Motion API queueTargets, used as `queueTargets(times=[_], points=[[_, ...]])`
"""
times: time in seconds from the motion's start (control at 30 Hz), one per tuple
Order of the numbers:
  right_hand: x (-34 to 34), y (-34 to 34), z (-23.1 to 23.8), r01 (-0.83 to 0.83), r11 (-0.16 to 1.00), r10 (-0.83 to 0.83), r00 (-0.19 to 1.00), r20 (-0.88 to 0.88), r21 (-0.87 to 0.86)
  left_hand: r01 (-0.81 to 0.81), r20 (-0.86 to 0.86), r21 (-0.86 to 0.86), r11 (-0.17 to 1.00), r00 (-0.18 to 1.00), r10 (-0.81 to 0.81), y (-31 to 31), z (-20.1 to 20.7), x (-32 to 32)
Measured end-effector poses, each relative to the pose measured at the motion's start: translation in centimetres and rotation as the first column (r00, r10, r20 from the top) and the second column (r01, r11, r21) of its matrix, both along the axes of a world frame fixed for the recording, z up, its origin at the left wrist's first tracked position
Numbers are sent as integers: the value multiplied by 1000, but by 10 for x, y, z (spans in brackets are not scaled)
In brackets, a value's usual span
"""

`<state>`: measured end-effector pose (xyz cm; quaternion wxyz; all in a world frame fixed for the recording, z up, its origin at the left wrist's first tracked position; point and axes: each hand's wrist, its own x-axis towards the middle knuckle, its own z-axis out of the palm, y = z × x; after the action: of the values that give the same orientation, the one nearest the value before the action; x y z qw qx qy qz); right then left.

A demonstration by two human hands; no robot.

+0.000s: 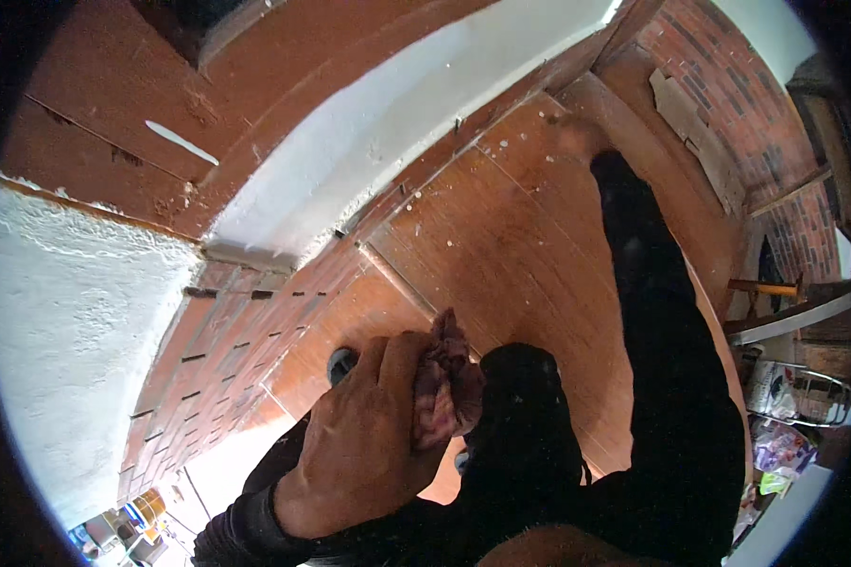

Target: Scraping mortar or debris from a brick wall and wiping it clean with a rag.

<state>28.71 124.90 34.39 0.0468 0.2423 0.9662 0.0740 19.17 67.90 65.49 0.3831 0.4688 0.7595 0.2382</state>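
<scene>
Cloth: dusty pink, blotched with deeper mauve, as far as I could see
Sleeve: solid black
Trousers: black too, dotted with a few pale specks
Shoe: dark grey
Tiles: warm orange-brown, crossed by thin pale seams, flecked white
Plaster wall: chalky white
Brickwork: dull red with greyish bands
Cardboard: flat tan
Plastic bags: purple and white, one patch bright green
</scene>
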Motion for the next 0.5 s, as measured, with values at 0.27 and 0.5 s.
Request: queueTargets(times=[0.27, 0.5], points=[[3, -15, 28, -84, 982, 78, 996, -43, -170, 38, -34, -81, 996, 999, -41, 6, -3, 5], [-5, 23, -10, 6, 998, 7, 979, 202, -63, 110, 27, 9, 994, 994, -111, 7, 0, 10]])
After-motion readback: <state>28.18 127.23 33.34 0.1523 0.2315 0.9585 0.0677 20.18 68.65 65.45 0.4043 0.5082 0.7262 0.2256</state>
